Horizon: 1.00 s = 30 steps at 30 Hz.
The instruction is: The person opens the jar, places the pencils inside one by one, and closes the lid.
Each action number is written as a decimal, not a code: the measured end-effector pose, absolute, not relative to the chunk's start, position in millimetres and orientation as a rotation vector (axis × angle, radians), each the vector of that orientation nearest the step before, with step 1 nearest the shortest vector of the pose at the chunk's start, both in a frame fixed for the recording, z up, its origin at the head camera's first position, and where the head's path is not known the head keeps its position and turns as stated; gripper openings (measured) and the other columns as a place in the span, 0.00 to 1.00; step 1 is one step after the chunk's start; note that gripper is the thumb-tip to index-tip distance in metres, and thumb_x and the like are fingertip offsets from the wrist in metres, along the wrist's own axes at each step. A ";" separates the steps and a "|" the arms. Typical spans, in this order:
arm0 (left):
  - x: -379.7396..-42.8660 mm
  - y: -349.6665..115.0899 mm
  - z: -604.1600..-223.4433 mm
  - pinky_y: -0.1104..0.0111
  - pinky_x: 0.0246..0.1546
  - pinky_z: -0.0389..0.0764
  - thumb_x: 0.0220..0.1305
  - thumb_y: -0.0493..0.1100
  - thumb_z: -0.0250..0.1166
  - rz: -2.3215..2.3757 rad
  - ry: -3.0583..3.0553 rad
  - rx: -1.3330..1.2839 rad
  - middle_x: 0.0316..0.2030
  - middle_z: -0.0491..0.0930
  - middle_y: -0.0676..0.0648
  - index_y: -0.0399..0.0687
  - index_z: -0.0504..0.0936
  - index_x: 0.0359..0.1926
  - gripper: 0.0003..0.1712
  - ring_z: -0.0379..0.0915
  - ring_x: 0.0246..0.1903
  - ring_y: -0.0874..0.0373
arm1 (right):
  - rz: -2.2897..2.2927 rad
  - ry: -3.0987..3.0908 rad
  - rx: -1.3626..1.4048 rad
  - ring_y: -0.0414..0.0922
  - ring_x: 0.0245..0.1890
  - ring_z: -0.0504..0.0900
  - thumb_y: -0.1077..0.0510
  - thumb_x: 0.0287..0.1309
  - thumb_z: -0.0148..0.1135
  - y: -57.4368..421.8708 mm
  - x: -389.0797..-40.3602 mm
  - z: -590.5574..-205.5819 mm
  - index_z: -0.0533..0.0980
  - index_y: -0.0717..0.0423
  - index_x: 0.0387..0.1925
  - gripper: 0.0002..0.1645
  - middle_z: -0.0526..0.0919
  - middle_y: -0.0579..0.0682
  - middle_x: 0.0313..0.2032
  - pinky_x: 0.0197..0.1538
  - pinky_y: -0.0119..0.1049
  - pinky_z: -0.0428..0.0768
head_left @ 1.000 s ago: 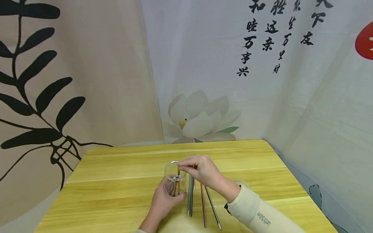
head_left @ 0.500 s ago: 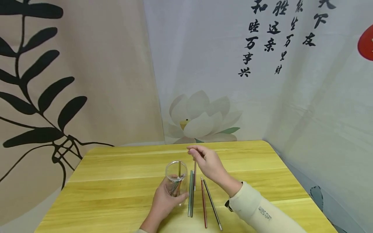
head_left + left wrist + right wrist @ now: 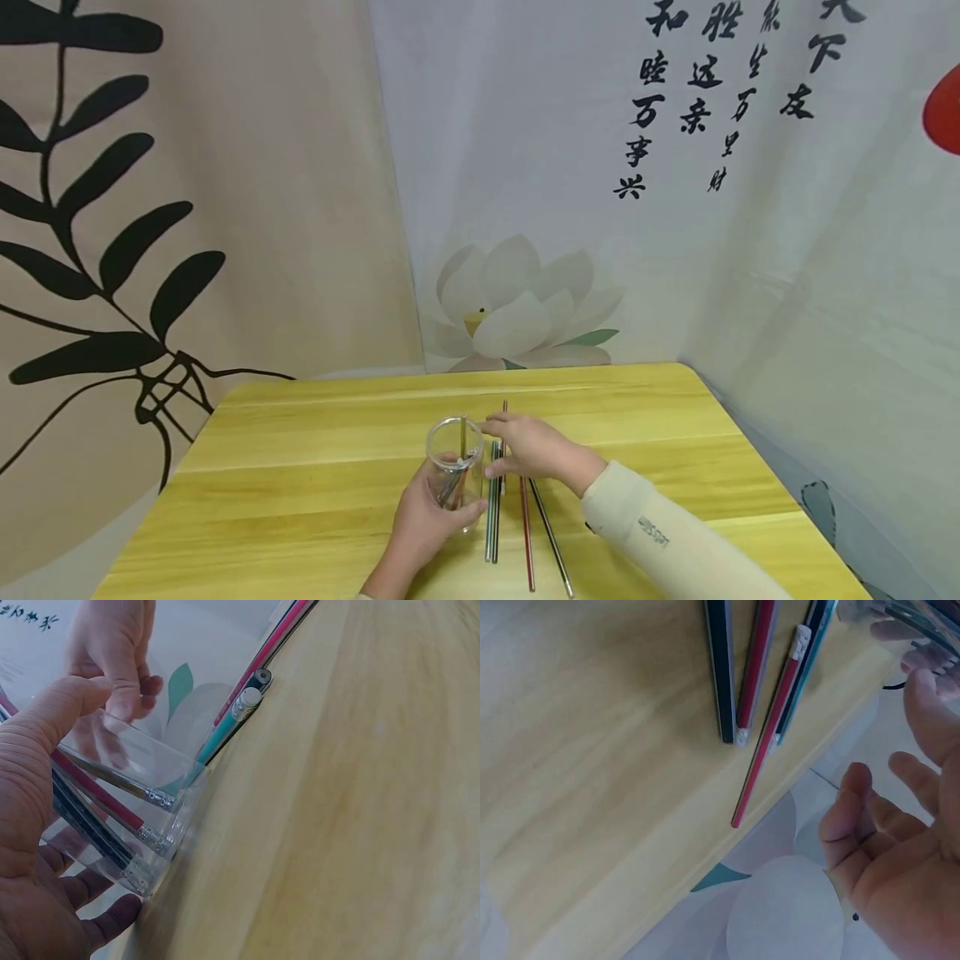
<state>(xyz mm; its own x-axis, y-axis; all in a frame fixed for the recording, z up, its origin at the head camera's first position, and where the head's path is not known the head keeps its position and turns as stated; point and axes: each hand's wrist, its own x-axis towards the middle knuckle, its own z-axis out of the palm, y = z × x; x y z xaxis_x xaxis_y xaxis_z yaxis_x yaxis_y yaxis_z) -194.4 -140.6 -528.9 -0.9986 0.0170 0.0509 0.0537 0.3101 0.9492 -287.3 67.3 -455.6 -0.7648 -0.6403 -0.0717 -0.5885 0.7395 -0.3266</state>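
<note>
My left hand [image 3: 422, 518] grips a clear cup [image 3: 441, 463] low on its side, its thumb towards the right. Several pencils lean inside; a gold pencil [image 3: 463, 435] reaches the rim. In the left wrist view a red pencil [image 3: 112, 799] and dark pencils [image 3: 88, 825] have their eraser ends at the cup's bottom. Just right of the cup, my right hand [image 3: 542, 450] hovers over loose pencils, fingers spread and holding nothing. In the right wrist view this hand [image 3: 900, 855] is beside a red pencil [image 3: 769, 731] that crosses teal and dark pencils.
On the wooden table [image 3: 315, 467], a red pencil [image 3: 527, 533] and a dark pencil [image 3: 551, 537] lie apart to the right of a green pair [image 3: 491, 517]. Behind the table's far edge hangs a printed cloth [image 3: 525, 167].
My right hand has let go of the gold pencil in the cup, lifted away to the right, then come down over the loose pencils. The left hand keeps its grip on the cup.
</note>
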 end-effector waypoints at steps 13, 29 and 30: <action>-196.4 -139.9 -529.3 0.40 0.63 0.83 0.50 0.52 0.87 -1.778 -2.529 -0.053 0.63 0.85 0.45 0.61 0.76 0.65 0.42 0.82 0.61 0.44 | -0.326 2.717 -0.923 0.56 0.69 0.80 0.42 0.59 0.78 66.9 -287.2 -471.8 0.75 0.50 0.72 0.43 0.78 0.57 0.72 0.69 0.52 0.83; -195.5 -140.4 -530.4 0.44 0.61 0.85 0.53 0.50 0.86 -1.811 -2.517 -0.052 0.63 0.85 0.45 0.59 0.75 0.63 0.39 0.84 0.58 0.48 | -0.238 2.720 -0.943 0.55 0.66 0.83 0.47 0.60 0.79 63.4 -284.5 -490.8 0.75 0.47 0.73 0.41 0.75 0.57 0.74 0.66 0.50 0.85; -195.6 -140.4 -530.2 0.45 0.60 0.85 0.53 0.50 0.86 -1.812 -2.519 -0.056 0.63 0.85 0.45 0.59 0.75 0.63 0.39 0.84 0.58 0.48 | -0.227 2.725 -0.950 0.55 0.65 0.83 0.47 0.60 0.80 63.0 -284.7 -491.5 0.75 0.47 0.73 0.41 0.75 0.57 0.74 0.65 0.49 0.86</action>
